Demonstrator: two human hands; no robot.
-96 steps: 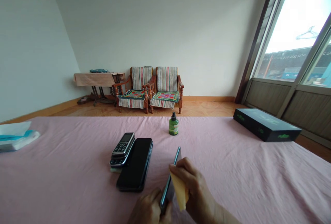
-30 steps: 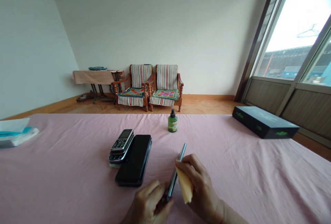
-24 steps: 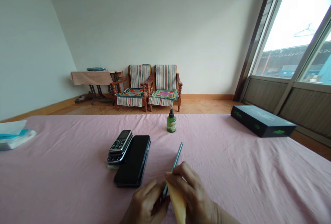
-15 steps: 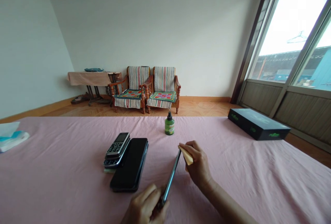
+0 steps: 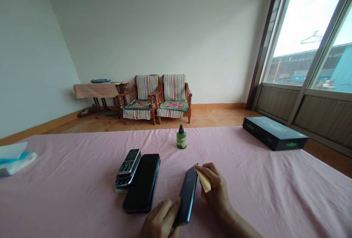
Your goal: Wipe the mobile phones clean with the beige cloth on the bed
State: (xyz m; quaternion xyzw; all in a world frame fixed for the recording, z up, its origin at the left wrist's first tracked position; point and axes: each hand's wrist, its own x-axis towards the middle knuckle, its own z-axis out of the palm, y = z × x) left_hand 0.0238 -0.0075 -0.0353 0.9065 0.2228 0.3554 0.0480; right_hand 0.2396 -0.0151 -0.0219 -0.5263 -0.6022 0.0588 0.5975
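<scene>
Phone [image 5: 188,196] tilted in left hand [image 5: 161,218], grip closed; right hand [image 5: 219,188] (angled inward) pinching yellow cloth [image 5: 204,181].

Pretty sure this was somebody's home, a living room or similar. Two wooden armchairs [image 5: 173,88] with striped covers [image 5: 145,86] and bright, flowery seat pads [image 5: 173,104] sat mid-frame, and a cloth-draped side table [image 5: 95,90] stood to their left. The wall [image 5: 214,40] was plain, the floor [image 5: 217,116] tan, a big window [image 5: 293,22] filled the upper right, and pink fabric [image 5: 261,186] covered the bottom.
</scene>
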